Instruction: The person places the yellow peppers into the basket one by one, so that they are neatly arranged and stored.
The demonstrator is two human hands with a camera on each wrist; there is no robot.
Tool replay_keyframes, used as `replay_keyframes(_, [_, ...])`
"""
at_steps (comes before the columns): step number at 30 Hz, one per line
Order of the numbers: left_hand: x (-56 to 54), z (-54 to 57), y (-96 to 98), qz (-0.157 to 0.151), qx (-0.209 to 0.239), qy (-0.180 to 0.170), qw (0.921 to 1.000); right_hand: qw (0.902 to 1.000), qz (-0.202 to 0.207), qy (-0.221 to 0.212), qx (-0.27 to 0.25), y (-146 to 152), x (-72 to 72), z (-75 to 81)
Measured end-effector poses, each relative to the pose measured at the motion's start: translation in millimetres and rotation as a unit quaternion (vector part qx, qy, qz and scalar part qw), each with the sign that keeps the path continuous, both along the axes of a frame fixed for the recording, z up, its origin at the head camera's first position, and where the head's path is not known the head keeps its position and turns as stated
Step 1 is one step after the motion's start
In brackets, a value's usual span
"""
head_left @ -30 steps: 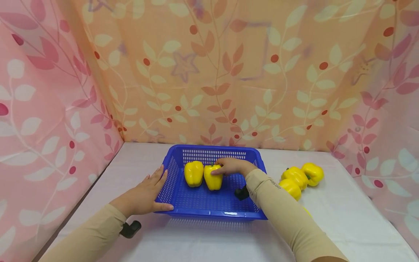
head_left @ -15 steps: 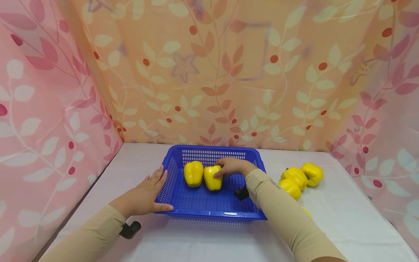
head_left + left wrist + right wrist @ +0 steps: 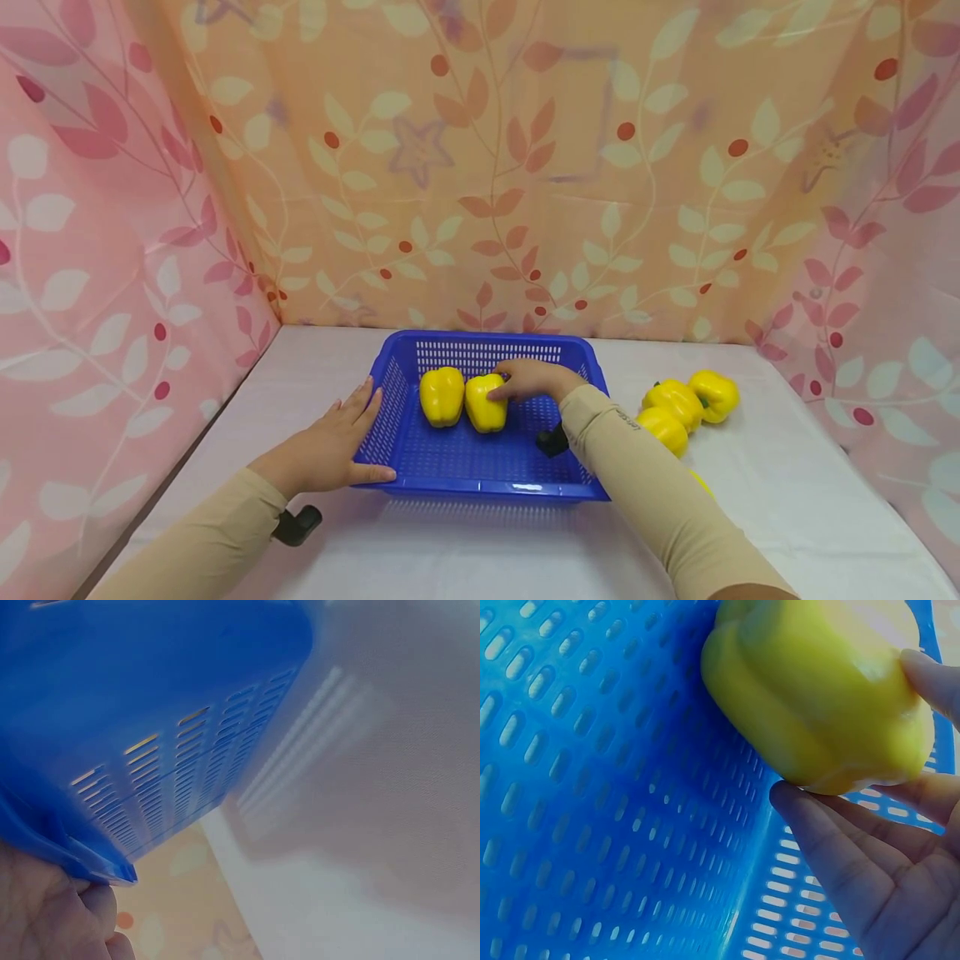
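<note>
And there the right hand point(image 3: 534, 379) had one yellow pepper point(image 3: 483, 410) pinched between thumb and fingertips, inside the blue basket point(image 3: 480, 487), left of its middle, a second pepper point(image 3: 442, 398) just beside! Placing looked like the step in hand; next seemed to want a gentle release. The left hand point(image 3: 330, 446), fingers spread, rested along the basket's left edge. Loose peppers point(image 3: 673, 404) lay toward the table's point(image 3: 810, 500) right edge.

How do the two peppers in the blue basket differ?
The right hand holds the right pepper, partly hiding it; no hand touches the left pepper.
The right pepper lies roughly midway across the basket, the left pepper nearer its left side.
Both are glossy yellow.
</note>
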State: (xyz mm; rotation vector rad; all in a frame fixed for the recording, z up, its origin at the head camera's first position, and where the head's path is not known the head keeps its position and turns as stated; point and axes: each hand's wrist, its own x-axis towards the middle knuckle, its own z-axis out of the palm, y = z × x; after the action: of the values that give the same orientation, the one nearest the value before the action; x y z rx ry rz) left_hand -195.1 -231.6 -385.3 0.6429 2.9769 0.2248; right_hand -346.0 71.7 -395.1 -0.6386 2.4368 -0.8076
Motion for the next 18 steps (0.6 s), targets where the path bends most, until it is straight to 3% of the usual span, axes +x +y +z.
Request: replay_keyframes(18, [-0.7, 2.8, 0.5, 0.005, -0.004, -0.009, 0.9999, 0.9970, 0.006, 0.063, 0.045, -5.1, 2.5, 4.4])
